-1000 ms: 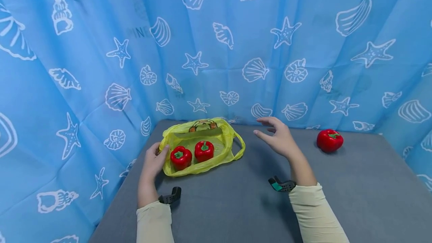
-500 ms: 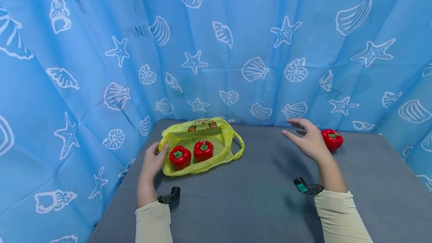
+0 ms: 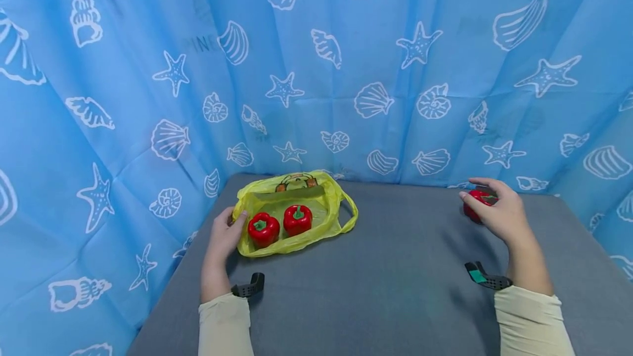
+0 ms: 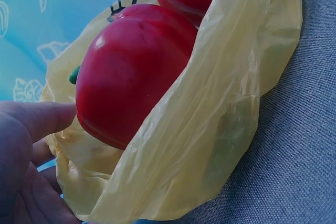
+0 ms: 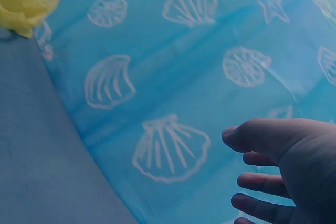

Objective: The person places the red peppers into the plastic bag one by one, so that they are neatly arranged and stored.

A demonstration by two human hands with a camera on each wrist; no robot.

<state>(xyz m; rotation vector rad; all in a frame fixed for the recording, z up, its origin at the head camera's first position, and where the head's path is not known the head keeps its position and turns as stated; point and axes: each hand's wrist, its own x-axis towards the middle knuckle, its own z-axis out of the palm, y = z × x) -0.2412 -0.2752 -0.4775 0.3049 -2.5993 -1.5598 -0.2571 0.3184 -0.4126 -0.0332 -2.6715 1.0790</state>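
A yellow plastic bag (image 3: 326, 225) lies with its mouth spread at the left of the table. Two red bell peppers sit in it, a left one (image 3: 267, 234) and a right one (image 3: 296, 224). At its left edge my left hand (image 3: 223, 235) holds the rim, thumb inside against the near pepper (image 4: 131, 77) and fingers outside. Far to the right, my right hand (image 3: 504, 214) hangs over a third red bell pepper (image 3: 475, 214) and partly hides it. Its thumb and fingers (image 5: 262, 184) are spread apart with nothing between them.
The grey table (image 3: 386, 279) ends at the back against a blue curtain (image 3: 336, 70) with white shells and starfish. A second curtain side stands close to the left hand. The bag's handle loop (image 3: 352, 214) points right.
My right hand has moved right across the table, from beside the bag to over the lone pepper. The left hand and the bag have stayed in place.
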